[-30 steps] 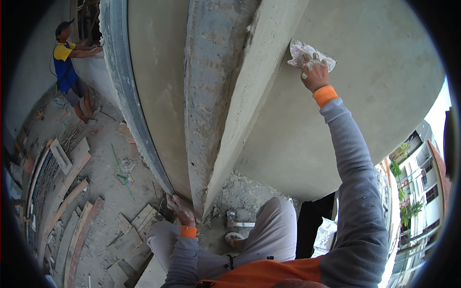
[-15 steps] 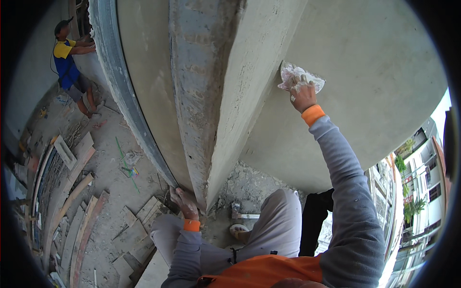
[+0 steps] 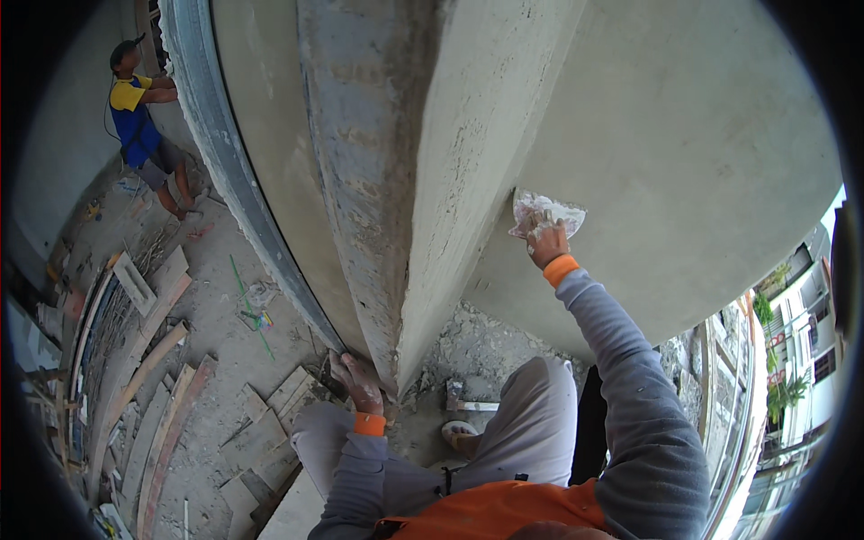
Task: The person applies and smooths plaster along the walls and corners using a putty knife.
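My right hand (image 3: pixel 547 241) is pressed to the smooth grey plaster wall (image 3: pixel 666 171), its fingers closed over a flat whitish-pink pad (image 3: pixel 560 212), roughly triangular and smeared with plaster. The pad touches the wall beside the corner where a rough pale strip (image 3: pixel 486 117) juts out. What the pad is made of I cannot make out. Low down, my left hand (image 3: pixel 360 382) rests at the foot of the curved panel (image 3: pixel 261 135), fingers stretched out along its lower end and nothing visible in them. Between the panel and the pale strip runs a stained grey beam (image 3: pixel 369 135).
A hammer-like tool (image 3: pixel 456 396) lies by my sandalled foot (image 3: pixel 459 436). Curved boards (image 3: pixel 166 441), sticks and scrap planks (image 3: pixel 279 423) litter the floor at left. A co-worker (image 3: pixel 139 117) in blue and yellow stands far left, hands on the structure. Rubble (image 3: pixel 486 346) lines the wall base.
My right hand has slid down the wall and slightly left, keeping the pad against it. My left hand stays at the panel's foot; the whole view has shifted a little.
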### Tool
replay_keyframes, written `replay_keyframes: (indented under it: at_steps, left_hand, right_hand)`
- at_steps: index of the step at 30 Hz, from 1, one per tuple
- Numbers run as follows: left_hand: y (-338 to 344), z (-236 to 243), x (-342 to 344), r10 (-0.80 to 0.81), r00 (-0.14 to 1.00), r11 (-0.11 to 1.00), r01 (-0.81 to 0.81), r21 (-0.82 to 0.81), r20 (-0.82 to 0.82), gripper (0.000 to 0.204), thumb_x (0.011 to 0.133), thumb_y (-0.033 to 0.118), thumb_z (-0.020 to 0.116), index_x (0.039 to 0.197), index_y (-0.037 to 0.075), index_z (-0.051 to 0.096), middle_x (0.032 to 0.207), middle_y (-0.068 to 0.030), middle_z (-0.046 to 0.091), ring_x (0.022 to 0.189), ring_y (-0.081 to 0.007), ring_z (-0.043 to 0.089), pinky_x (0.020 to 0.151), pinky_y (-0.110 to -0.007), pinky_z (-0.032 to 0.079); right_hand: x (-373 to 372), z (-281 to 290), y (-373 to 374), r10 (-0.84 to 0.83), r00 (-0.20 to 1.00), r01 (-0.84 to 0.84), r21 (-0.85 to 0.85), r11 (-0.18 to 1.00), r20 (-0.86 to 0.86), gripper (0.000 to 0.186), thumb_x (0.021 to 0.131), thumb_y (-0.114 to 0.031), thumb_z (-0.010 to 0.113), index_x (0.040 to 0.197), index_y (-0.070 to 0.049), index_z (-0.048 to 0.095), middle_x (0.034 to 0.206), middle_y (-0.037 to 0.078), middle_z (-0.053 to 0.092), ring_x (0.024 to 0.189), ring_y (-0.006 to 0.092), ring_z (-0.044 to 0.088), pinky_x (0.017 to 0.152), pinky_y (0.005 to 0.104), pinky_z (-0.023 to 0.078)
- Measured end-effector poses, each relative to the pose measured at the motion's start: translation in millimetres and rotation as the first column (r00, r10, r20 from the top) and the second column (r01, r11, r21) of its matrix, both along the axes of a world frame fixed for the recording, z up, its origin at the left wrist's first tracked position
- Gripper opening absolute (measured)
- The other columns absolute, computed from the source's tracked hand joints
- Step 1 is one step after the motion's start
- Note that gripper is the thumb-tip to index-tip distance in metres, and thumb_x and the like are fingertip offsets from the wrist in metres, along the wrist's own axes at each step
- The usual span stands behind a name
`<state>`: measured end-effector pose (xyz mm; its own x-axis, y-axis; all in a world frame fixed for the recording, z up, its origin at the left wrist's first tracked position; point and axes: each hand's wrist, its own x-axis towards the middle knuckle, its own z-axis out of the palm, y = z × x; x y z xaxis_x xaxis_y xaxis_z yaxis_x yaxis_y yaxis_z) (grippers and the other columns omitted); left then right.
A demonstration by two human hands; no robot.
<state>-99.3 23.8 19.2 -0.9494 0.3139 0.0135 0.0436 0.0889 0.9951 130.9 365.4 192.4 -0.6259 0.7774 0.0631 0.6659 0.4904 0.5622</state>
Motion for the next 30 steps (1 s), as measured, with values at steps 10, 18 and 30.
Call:
replay_keyframes:
  at_steps: [10,18,30]
  left_hand:
    - [-4.9,-14.1,-1.1,-0.054,0.992,0.989,0.037,0.145,0.115,0.063,0.097,0.046,0.034,0.140,0.001,0.026,0.135,-0.0227,0.028,0.125,-0.0359,0.031,0.104,-0.045,0.024]
    - [-1.4,12.8,5.4,-0.012,0.999,1.000,0.013,-0.023,0.042,0.064,0.097,0.047,0.035,0.139,0.000,0.026,0.133,-0.0229,0.028,0.125,-0.0352,0.029,0.104,-0.045,0.024]
    - [-0.4,16.4,7.8,-0.035,0.998,0.996,0.030,0.087,0.050,0.058,0.098,0.035,0.040,0.140,-0.002,0.023,0.131,-0.0208,0.026,0.124,-0.0312,0.033,0.104,-0.039,0.031]
  right_hand:
    - [35.2,85.4,-18.5,0.186,0.946,-0.145,0.167,0.975,-0.267,0.029,0.074,-0.010,0.054,0.101,-0.003,0.062,0.101,0.013,0.063,0.092,0.0302,0.059,0.079,0.0438,0.044]
    - [30.0,307.5,21.5,0.200,0.962,0.018,0.773,0.634,-0.186,0.046,0.086,-0.020,0.047,0.131,-0.008,0.044,0.129,0.011,0.048,0.122,0.0294,0.044,0.094,0.0496,0.036]
    - [21.9,243.8,17.7,0.078,0.984,0.013,0.504,0.863,-0.158,0.048,0.088,-0.021,0.044,0.135,-0.013,0.042,0.135,0.006,0.045,0.128,0.0266,0.038,0.102,0.0497,0.030]
